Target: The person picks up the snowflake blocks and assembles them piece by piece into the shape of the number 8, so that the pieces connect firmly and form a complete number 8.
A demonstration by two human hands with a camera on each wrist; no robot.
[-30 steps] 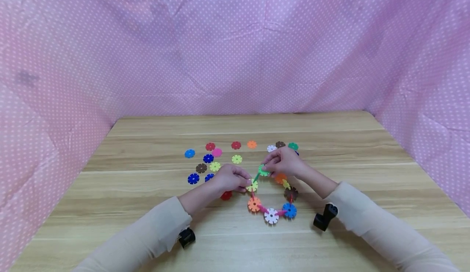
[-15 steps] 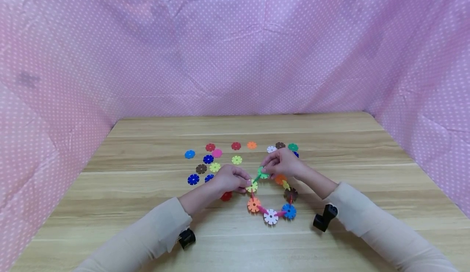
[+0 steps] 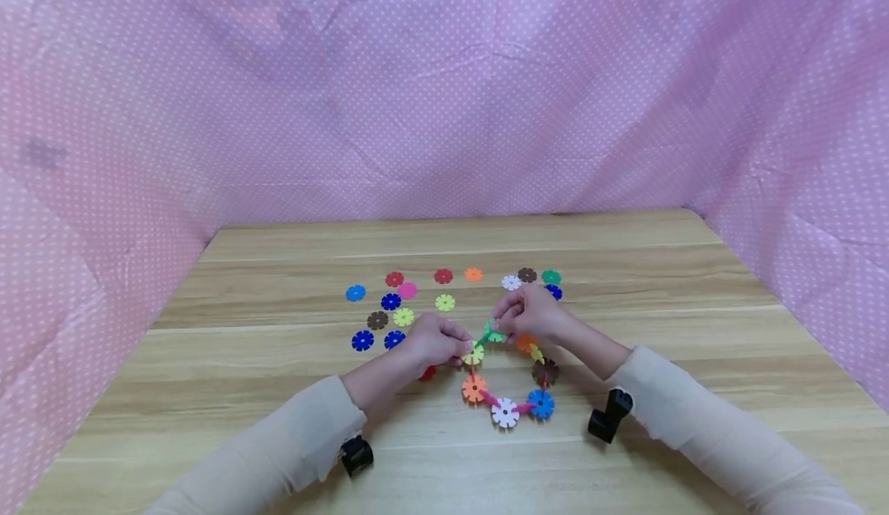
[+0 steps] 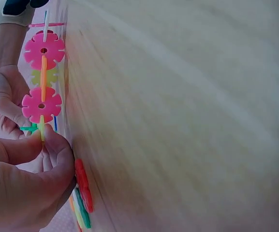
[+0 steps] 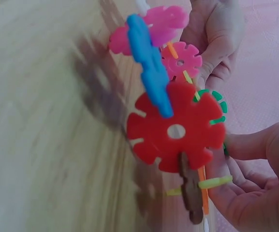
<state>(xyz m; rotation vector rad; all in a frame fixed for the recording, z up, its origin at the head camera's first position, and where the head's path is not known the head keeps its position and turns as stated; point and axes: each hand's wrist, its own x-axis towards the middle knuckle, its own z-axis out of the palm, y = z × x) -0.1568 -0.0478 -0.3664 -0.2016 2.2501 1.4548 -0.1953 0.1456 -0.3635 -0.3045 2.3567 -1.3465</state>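
– Right grip has shifted slightly closer to the left grip since the earlier frame. Condition?
– Right pinches a green disc; left pinches a yellow disc.
– Position of the linked chain?
– Curving toward the person over the tabletop, white disc nearest.
– Obscured?
– Orange disc, partly behind the right grip; red disc, mostly behind the left.
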